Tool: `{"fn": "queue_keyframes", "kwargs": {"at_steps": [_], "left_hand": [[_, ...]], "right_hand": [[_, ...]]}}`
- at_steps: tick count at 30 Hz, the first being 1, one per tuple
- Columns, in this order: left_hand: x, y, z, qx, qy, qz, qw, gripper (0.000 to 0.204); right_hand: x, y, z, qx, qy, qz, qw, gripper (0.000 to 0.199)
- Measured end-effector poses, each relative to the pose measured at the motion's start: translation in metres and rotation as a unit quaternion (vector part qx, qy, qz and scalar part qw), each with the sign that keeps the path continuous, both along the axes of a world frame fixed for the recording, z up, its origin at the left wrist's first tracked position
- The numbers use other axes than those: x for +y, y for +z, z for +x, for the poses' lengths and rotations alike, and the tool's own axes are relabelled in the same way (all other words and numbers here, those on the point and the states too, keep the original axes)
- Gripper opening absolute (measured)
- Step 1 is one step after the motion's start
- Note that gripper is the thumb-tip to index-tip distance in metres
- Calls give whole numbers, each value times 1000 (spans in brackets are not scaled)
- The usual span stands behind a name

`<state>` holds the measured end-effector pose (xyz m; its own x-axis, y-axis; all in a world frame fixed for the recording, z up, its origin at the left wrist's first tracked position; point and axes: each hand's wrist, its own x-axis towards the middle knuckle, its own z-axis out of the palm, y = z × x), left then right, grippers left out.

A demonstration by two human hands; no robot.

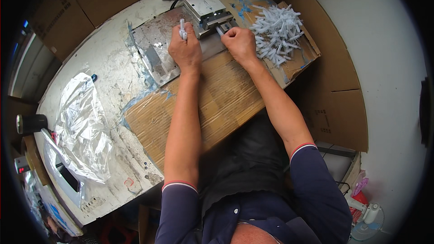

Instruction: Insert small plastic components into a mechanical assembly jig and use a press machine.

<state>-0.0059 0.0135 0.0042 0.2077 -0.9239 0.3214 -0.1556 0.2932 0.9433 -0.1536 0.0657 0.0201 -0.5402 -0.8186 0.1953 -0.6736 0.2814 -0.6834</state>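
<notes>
Bare fingertips at the metal fixture: nip and misalignment risk.
Left hand (186, 54) closed around a few white plastic pieces (182, 30), just left of the metal fixture (203, 5). Right hand (239, 43): thumb and forefinger pinched on a slim pale piece (220, 30) at the fixture's front; can't tell if it's seated. Main worry, my read: fingers this near could get nipped if the block moves, and a crooked pinch could seat the piece off-line. Loose left grip could drop pieces onto the metal plate (151, 34). Plastic pile (278, 31) sits right beside the right hand; a wrist knock could scatter it.
</notes>
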Motion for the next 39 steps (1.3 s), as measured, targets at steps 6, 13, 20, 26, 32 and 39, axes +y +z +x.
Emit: {"fn": "queue_keyframes", "kwargs": {"at_steps": [6, 13, 20, 26, 32, 39], "left_hand": [[0, -2, 1, -162, 30, -32, 986, 32], [9, 9, -1, -304, -59, -4, 951, 50], [3, 2, -4, -358, -85, -24, 930, 44], [2, -6, -10, -352, -74, -78, 930, 33], [2, -8, -6, -358, -67, -102, 926, 28], [4, -6, -6, -337, -59, -116, 933, 18]], "right_hand": [[-1, -2, -2, -5, 0, -4, 1000, 19], [14, -1, -18, -84, 25, -102, 991, 18], [53, 6, -24, 160, 64, -45, 984, 12], [57, 6, -36, 258, 113, -31, 959, 10], [57, 10, -32, 239, 118, -21, 963, 15], [48, 13, -43, 331, 183, 5, 926, 21]]}}
